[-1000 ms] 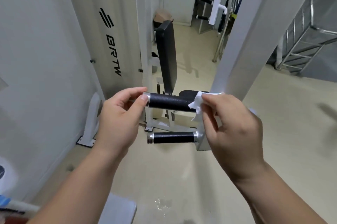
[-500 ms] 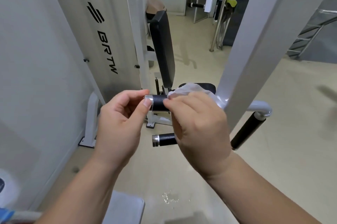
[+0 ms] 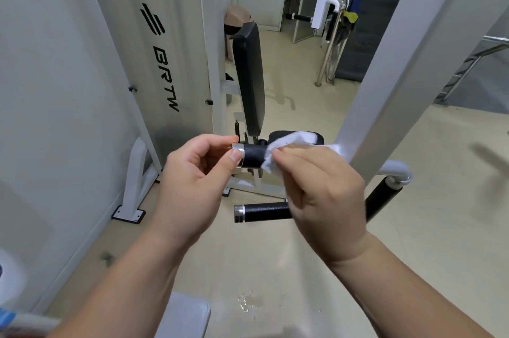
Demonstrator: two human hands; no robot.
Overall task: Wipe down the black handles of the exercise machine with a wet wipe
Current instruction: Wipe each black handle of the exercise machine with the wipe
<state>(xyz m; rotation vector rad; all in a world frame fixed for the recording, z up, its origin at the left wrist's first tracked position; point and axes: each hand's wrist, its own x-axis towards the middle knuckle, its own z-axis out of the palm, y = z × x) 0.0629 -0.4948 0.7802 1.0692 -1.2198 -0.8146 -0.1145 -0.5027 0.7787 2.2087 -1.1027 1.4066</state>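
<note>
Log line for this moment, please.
left hand: pinching top handle end | right hand: wipe around it | lower handle: untouched

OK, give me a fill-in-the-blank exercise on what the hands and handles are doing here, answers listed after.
1. The right hand presses a white ____ against the upper handle.
2. The left hand pinches that handle's ____ end cap between thumb and fingers.
3. The lower handle is touched by ____ hand.
4. The letters printed on the white panel read ____.

Missing words: wipe; silver; neither; BRTW
</note>
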